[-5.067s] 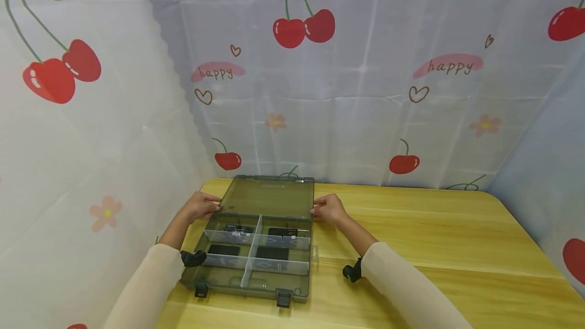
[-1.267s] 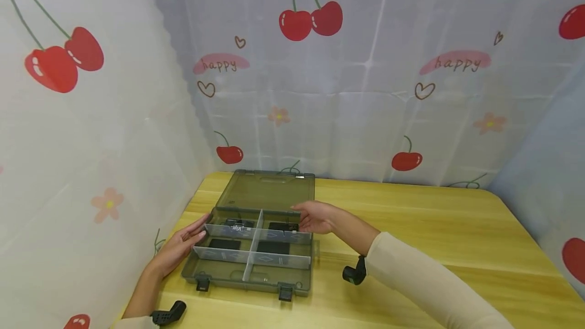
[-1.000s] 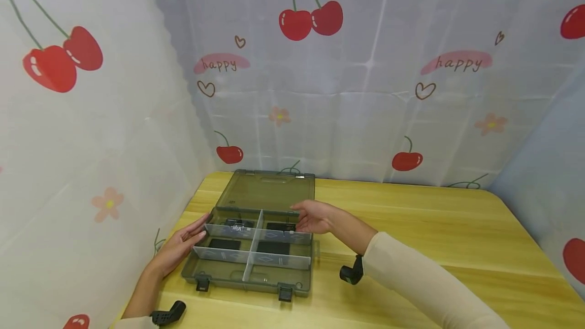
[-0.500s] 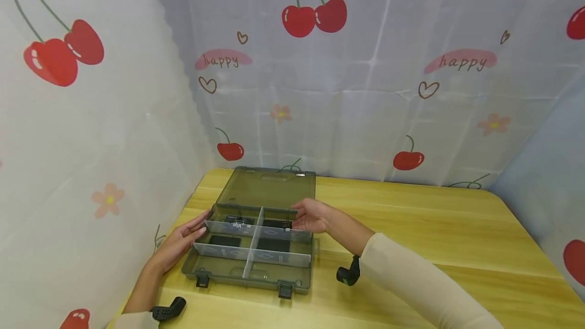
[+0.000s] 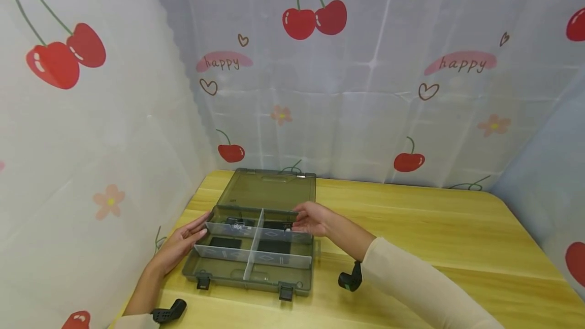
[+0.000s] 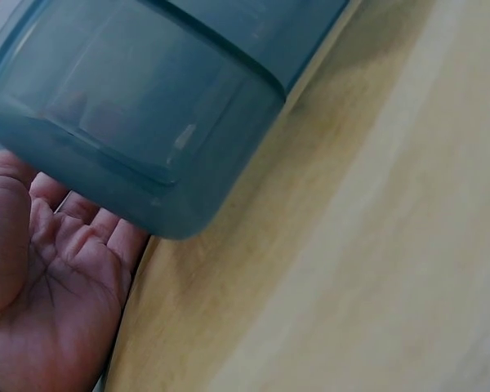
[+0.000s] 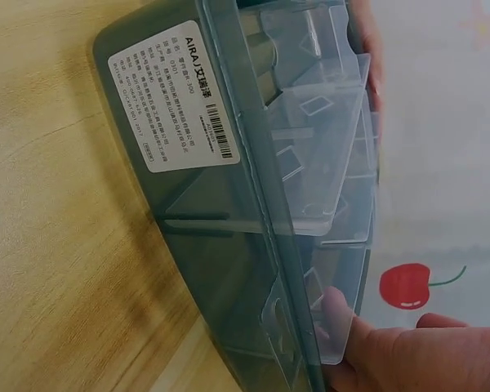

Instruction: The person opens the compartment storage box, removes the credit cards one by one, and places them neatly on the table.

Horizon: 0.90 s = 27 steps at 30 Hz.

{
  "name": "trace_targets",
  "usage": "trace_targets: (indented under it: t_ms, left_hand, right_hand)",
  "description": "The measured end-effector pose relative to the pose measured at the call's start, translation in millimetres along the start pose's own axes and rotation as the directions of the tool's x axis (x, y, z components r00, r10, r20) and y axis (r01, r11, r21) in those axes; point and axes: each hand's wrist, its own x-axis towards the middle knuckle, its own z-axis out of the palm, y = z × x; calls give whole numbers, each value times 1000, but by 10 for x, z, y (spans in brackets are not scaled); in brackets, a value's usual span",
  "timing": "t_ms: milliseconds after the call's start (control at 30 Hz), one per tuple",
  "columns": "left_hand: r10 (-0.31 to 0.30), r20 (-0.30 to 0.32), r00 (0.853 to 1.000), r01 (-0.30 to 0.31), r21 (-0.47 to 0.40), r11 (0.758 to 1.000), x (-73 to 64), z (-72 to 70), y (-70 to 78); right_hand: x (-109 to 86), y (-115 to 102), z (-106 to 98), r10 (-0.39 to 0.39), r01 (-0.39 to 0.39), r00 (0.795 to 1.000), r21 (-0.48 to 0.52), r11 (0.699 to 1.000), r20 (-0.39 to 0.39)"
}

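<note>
So the white plastic-looking curtain printed with red cherries hung well beyond your fingertips, and the yellow wood-grain table ran under both hands. Your smoky olive, see-through plastic compartment box sat on it, right between your fingers, its flat matching lid lying back past your right fingertips. Your left hand had its fingers fairly straight against the box's left wall. Your right hand was bent over the right wall into the back-right compartment, fingers curled in; whether they pinched anything, I couldn't tell.

The thin clear plastic cross divider was on your side of the right fingers. The flat black rectangular piece lay at or just beside those fingertips.

Handling-wise, I'd guess the box is light, stiff and a bit slick, so brace it low on the side walls. The divider looked bendy, so don't lean on it. The black piece is probably light too: best pinched by its edges.
</note>
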Motion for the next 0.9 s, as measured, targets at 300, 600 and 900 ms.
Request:
trace_targets:
  t_ms: [300,600,900]
  left_hand:
    - [-14,-2,1000,14,-13,1000,-3,-8,-8]
    - [-5,-6,1000,5,-33,999,-3,4,-22]
    - [-2,-9,1000,2,-5,1000,-9,12,5]
  right_hand:
    - [18,10,-5,-35,36,999,48,998,-31]
    - [36,35,-47,-71,70,997,-50,996,-22]
    - [95,57,-47,-117,114,993,-117,987,-15]
